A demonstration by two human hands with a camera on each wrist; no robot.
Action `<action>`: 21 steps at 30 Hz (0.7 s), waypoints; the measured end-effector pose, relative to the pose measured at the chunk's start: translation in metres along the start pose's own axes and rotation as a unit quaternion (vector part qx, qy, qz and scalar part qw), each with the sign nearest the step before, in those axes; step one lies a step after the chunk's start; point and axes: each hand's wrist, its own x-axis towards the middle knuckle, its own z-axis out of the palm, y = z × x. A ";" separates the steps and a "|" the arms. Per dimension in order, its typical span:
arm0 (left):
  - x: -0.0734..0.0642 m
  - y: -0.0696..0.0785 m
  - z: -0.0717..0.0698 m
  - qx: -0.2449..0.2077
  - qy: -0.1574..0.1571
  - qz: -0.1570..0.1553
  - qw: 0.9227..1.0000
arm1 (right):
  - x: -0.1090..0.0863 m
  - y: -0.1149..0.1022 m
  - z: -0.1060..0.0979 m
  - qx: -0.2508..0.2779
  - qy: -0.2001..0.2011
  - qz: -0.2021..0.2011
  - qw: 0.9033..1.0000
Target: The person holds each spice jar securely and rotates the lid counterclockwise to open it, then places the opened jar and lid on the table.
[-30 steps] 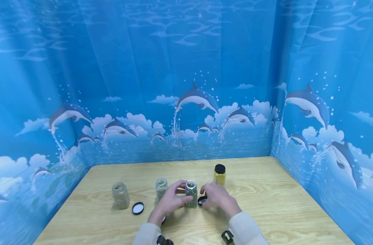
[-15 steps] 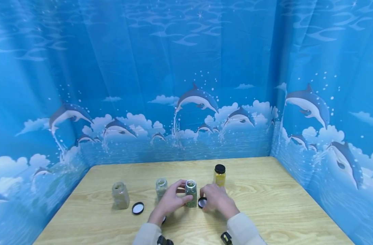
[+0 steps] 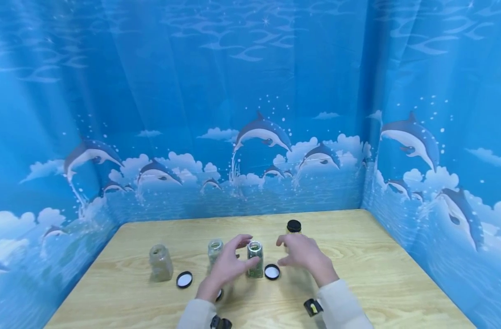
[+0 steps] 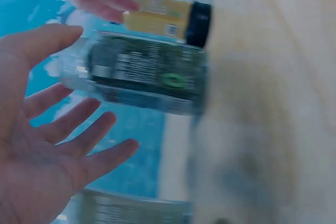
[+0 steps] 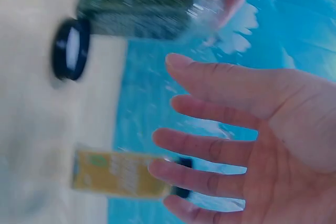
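Note:
A glass jar with green contents (image 3: 256,270) stands upright and uncapped on the table. My left hand (image 3: 227,266) is spread beside it; in the left wrist view, daylight shows between the jar and the straight fingers (image 4: 105,163). Just right of the jar lies a black lid (image 3: 272,273), white inside facing up. My right hand (image 3: 307,257) hovers right of that lid, fingers extended and holding nothing. Behind the right hand stands a yellow jar (image 5: 123,174) with a black cap (image 3: 293,225), its body mostly hidden in the head view.
Two more uncapped glass jars stand to the left, a cloudy jar (image 3: 160,263) and a clear jar (image 3: 214,251) partly behind my left hand. A loose black lid (image 3: 184,279) lies between them. Another lid (image 3: 219,294) shows beside the left wrist. Dolphin-print curtains (image 3: 250,192) border the wooden table.
My right hand has let go of the lid, leaving it by the green jar, and has moved up and right. My left hand has loosened off the green jar, fingers opening.

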 end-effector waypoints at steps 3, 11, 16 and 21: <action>-0.001 0.015 -0.005 0.013 0.039 0.030 0.999 | -0.005 0.005 -0.014 -0.013 0.018 0.008 1.000; 0.003 0.060 -0.001 0.111 0.085 0.133 0.981 | -0.015 0.028 -0.037 -0.033 0.056 0.019 0.998; 0.014 0.076 0.019 0.115 0.040 0.138 0.983 | -0.020 0.044 -0.044 -0.043 0.062 0.029 0.997; 0.029 0.081 0.043 0.142 0.011 0.116 0.983 | -0.026 0.058 -0.046 -0.036 0.055 0.041 0.997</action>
